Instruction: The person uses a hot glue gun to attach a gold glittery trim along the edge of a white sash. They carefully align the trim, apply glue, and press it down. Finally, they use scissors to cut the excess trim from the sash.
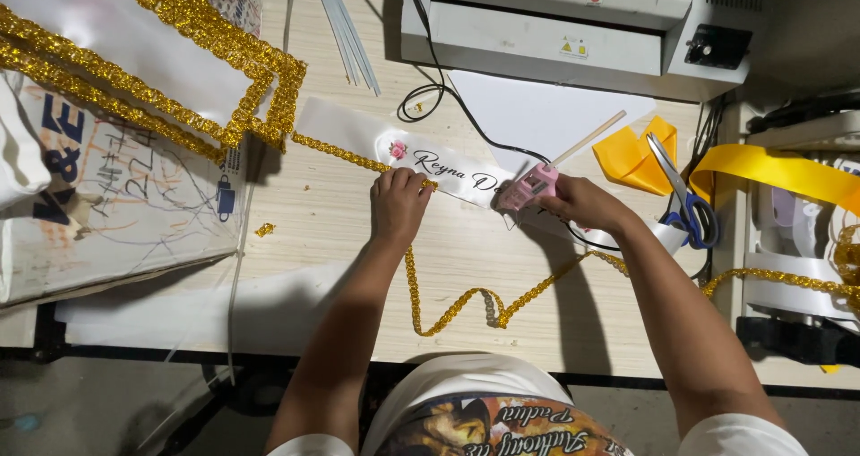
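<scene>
Gold, white, pink and yellow on a pale wooden table (322,232)

The white sash (358,133) has black curly writing and a small pink flower. The braid trim (466,304) is shiny gold. The glue gun (527,187) is pink. The scissors (685,201) at right have blue handles, beside a yellow ribbon (779,169). The machine (573,26) up top is light grey.
</scene>
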